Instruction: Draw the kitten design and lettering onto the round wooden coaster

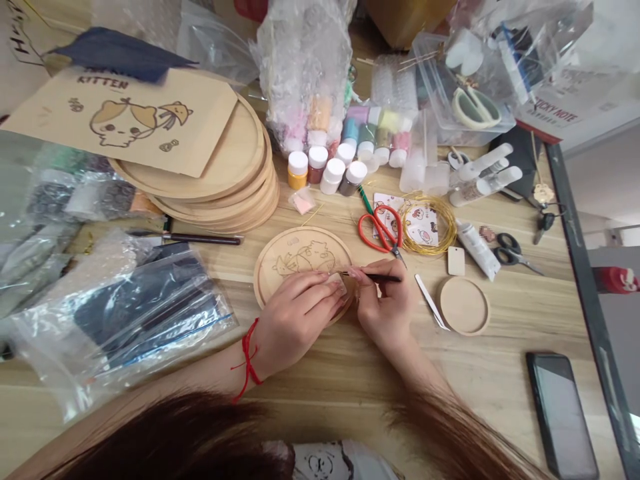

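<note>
My left hand (293,313), with a red string bracelet at the wrist, is closed on a small pale flat piece (338,284) above the round wooden tray (260,283). A line drawing of a cat-like figure shows on the tray's surface. In my right hand (383,310) is a thin dark-handled paintbrush (385,277), its gold-coloured end pointing left at the pale piece. Whether its tip touches the piece is too small to tell. Red-handled scissors (383,230) lie just behind my right hand, and white tweezers (430,301) lie to its right.
Paint bottles (333,175) stand behind the tray. Stacked wooden plates (250,180) are at the left, near a plastic bag (165,327). To the right lie gold wire (453,230), a small round dish (465,327), black scissors (510,248) and a phone (563,413).
</note>
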{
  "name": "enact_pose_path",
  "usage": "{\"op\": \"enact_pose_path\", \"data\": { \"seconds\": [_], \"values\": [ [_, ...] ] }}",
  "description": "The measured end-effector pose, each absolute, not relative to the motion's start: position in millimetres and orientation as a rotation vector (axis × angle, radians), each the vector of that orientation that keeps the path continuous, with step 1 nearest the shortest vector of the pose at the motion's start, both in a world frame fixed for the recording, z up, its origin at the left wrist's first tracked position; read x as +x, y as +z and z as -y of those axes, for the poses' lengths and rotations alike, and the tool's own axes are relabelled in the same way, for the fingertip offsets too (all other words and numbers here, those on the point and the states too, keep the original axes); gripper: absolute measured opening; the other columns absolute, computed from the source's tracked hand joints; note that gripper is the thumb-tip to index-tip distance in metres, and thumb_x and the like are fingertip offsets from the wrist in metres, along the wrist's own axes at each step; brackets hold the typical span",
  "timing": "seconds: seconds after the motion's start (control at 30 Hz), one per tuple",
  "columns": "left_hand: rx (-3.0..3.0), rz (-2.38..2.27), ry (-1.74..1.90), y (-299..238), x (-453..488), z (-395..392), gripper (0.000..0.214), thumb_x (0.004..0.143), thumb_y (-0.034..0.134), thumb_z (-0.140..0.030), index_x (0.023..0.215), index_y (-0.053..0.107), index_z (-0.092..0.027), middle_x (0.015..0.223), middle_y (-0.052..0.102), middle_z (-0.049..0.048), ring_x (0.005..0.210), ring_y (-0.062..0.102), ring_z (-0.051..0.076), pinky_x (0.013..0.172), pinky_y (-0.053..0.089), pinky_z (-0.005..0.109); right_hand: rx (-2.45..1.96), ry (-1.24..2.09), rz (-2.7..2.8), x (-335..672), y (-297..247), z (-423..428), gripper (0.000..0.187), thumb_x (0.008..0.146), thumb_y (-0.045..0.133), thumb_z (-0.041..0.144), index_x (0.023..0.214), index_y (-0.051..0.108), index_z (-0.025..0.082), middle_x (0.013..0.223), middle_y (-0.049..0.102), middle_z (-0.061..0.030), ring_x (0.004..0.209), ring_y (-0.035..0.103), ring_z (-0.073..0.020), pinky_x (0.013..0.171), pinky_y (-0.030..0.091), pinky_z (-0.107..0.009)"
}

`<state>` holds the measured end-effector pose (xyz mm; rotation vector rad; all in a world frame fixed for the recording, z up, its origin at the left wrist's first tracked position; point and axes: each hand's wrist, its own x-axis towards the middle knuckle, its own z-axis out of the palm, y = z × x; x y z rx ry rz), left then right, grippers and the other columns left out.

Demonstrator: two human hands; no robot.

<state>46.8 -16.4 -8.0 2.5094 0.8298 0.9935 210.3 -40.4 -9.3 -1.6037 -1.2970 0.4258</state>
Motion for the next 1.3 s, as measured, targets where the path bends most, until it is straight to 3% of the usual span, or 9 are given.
{"op": "enact_pose_path", "data": {
  "seconds": [0.23, 0.4, 0.7, 0.9, 1.13, 1.23, 1.3],
  "values": [
    [2.445, -0.835, 1.024, -6.1, 49.0, 17.9, 0.024, 0.089, 0.066, -0.013, 0.112, 0.065, -0.012, 0.109, 0.073, 0.0066, 0.106, 0.065, 0.02, 0.098, 0.056, 0.038, -1.462, 0.499, 1.066, 212.3, -9.6, 38.0, 0.012, 0.082, 0.068, 0.017, 0.084, 0.057, 0.022, 0.078, 0.063, -0.0002, 0.06, 0.061, -0.013, 0.052, 0.047, -0.027],
    [2.303, -1.041, 1.061, 12.4, 46.0, 10.8, 0.017, 0.089, 0.066, -0.016, 0.106, 0.068, -0.018, 0.105, 0.072, 0.0034, 0.101, 0.065, 0.017, 0.1, 0.051, 0.036, -1.422, 0.562, 0.837, 214.8, 4.8, 31.7, 0.018, 0.08, 0.072, 0.024, 0.081, 0.055, 0.021, 0.068, 0.062, 0.0038, 0.048, 0.053, -0.0098, 0.047, 0.043, -0.026],
    [1.959, -1.438, 0.885, 9.2, -3.7, -8.3, 0.026, 0.092, 0.06, -0.034, 0.116, 0.067, -0.027, 0.116, 0.068, 0.0006, 0.106, 0.063, 0.019, 0.097, 0.051, 0.035, -1.33, 0.951, 0.486, 205.3, 4.1, 44.7, 0.023, 0.079, 0.073, 0.039, 0.081, 0.061, 0.02, 0.076, 0.071, -0.0001, 0.051, 0.048, -0.009, 0.051, 0.039, -0.026],
    [1.876, -1.454, 0.924, 1.8, -12.0, 13.2, 0.026, 0.091, 0.061, -0.037, 0.114, 0.067, -0.027, 0.115, 0.069, 0.0005, 0.105, 0.064, 0.018, 0.096, 0.051, 0.034, -1.172, 1.129, 0.313, 191.0, 3.3, 30.8, 0.032, 0.068, 0.081, 0.042, 0.077, 0.06, 0.02, 0.079, 0.072, -0.0009, 0.05, 0.043, -0.0082, 0.049, 0.036, -0.025],
    [2.108, -1.425, 0.852, 9.7, -18.0, 67.6, 0.022, 0.094, 0.057, -0.03, 0.113, 0.068, -0.027, 0.111, 0.069, 0.0023, 0.104, 0.067, 0.019, 0.097, 0.055, 0.036, -1.144, 1.216, 0.498, 203.9, 1.8, 1.2, 0.036, 0.064, 0.083, 0.044, 0.069, 0.054, 0.023, 0.067, 0.068, 0.0021, 0.048, 0.041, -0.0097, 0.048, 0.038, -0.026],
    [2.27, -1.24, 0.956, 16.9, -12.7, 69.3, 0.021, 0.094, 0.058, -0.019, 0.111, 0.067, -0.024, 0.107, 0.07, 0.0022, 0.1, 0.068, 0.017, 0.107, 0.049, 0.04, -1.137, 1.226, 0.538, 208.7, -0.1, -1.9, 0.037, 0.065, 0.082, 0.044, 0.069, 0.053, 0.023, 0.06, 0.063, 0.0052, 0.047, 0.041, -0.0093, 0.056, 0.047, -0.029],
    [2.334, -1.155, 0.999, 23.6, -3.3, 57.7, 0.019, 0.092, 0.06, -0.016, 0.109, 0.067, -0.021, 0.106, 0.07, 0.0035, 0.103, 0.067, 0.017, 0.101, 0.054, 0.034, -1.138, 1.234, 0.556, 210.7, -1.8, -1.9, 0.038, 0.066, 0.082, 0.045, 0.069, 0.052, 0.024, 0.059, 0.062, 0.006, 0.047, 0.041, -0.0089, 0.064, 0.052, -0.032]
  ]
}}
